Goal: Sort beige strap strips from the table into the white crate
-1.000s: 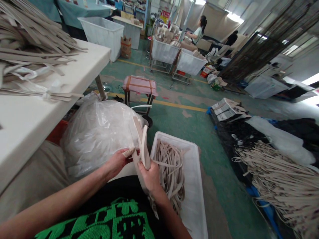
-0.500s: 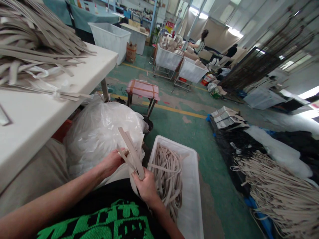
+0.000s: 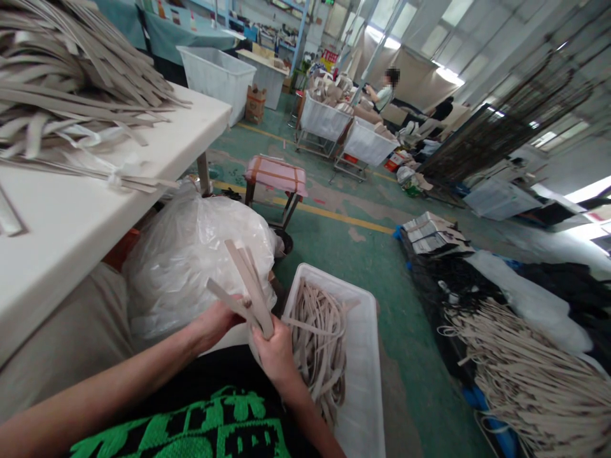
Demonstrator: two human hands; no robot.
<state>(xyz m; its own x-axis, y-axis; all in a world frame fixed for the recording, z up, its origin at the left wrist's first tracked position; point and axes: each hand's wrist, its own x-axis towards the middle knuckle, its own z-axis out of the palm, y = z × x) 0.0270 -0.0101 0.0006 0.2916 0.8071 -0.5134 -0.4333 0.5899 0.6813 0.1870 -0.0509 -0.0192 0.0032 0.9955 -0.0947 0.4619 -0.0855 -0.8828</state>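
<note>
Several flat beige strips (image 3: 249,275) stand fanned out above my right hand (image 3: 275,352), whose fingers and thumb are wrapped round them. One strip (image 3: 224,296) splits off to the left, across my left hand (image 3: 222,326). That hand is closed at this strip, its fingertips partly hidden behind it. Just right of my hands, a white plastic tub (image 3: 370,356) holds a tangle of similar strips (image 3: 317,343).
Beige strips (image 3: 95,57) are heaped on a white table (image 3: 200,117) at left. Below it bulges a clear plastic bag (image 3: 200,248). A pink-covered stool (image 3: 277,175) stands ahead. More strips (image 3: 534,369) lie at right. A person (image 3: 386,92) is in the background.
The single strip's free end has swung left, away from the others. My left hand has shifted slightly left and down; my right hand keeps its hold.
</note>
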